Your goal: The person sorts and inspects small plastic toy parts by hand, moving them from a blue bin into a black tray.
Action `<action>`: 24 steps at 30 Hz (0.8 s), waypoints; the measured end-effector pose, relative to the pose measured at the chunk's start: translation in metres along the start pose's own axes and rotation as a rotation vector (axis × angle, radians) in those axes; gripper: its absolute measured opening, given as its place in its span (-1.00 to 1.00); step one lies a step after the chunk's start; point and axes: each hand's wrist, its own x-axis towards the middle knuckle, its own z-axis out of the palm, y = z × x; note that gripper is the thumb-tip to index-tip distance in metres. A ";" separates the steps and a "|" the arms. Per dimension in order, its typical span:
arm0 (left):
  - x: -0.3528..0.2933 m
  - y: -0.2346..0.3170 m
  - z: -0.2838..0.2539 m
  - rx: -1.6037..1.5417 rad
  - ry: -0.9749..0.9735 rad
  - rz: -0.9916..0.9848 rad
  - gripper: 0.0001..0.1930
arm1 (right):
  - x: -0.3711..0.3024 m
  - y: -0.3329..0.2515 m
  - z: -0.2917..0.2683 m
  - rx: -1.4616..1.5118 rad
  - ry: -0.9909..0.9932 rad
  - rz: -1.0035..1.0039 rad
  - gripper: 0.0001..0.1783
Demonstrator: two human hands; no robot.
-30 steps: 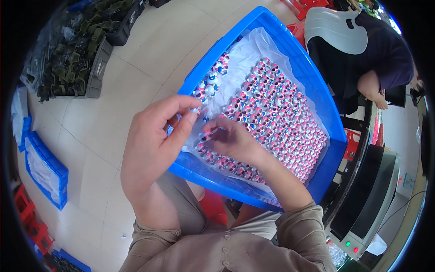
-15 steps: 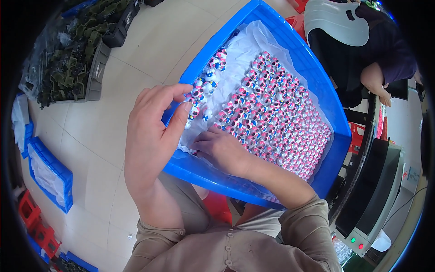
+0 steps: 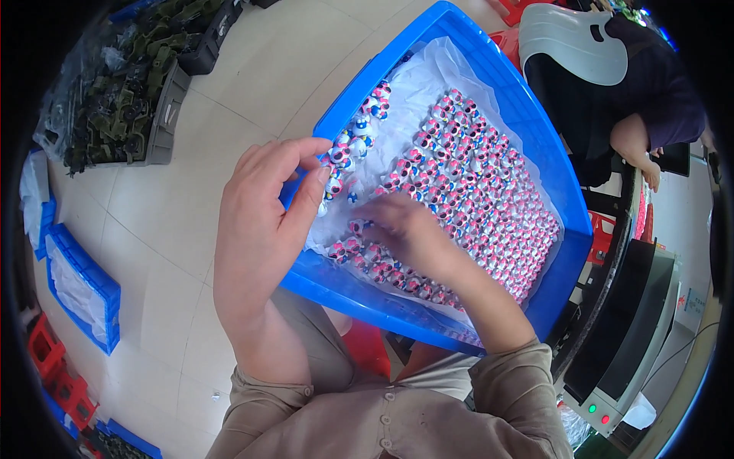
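A blue plastic crate [image 3: 367,312] lined with a white sheet [image 3: 413,86] holds many small white, pink and blue figurines [image 3: 489,195], set close together in rows. More figurines [image 3: 359,138] lie in a loose pile along the left wall. My left hand [image 3: 260,210] hangs over that wall, fingers curved, thumb and forefinger apart beside the pile; nothing shows held between them. My right hand [image 3: 405,228] is over the near-left part of the rows, low above the figurines. Motion smears its fingers, so whether they hold a figurine is unclear.
On the floor at left are a grey crate [image 3: 164,115] of dark green parts and a lined blue crate [image 3: 80,287]. Red stools [image 3: 69,390] stand lower left. At right are a machine [image 3: 623,329] with green and red buttons and another person [image 3: 650,99] near a white chair back [image 3: 569,42].
My right hand has lifted and moved right, away from the near-left corner, uncovering figurines there. My left hand keeps its place at the crate wall. The view has shifted slightly.
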 end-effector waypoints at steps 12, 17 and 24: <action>0.000 -0.003 -0.001 0.029 -0.021 0.039 -0.78 | -0.005 -0.002 0.008 -0.154 -0.091 -0.024 -0.82; 0.000 -0.001 0.002 0.015 0.017 0.015 -0.84 | 0.015 -0.004 0.003 -0.278 0.136 0.127 -0.74; 0.000 -0.002 0.001 -0.028 0.019 0.001 -0.84 | 0.034 -0.006 0.015 -0.383 0.012 0.194 -0.73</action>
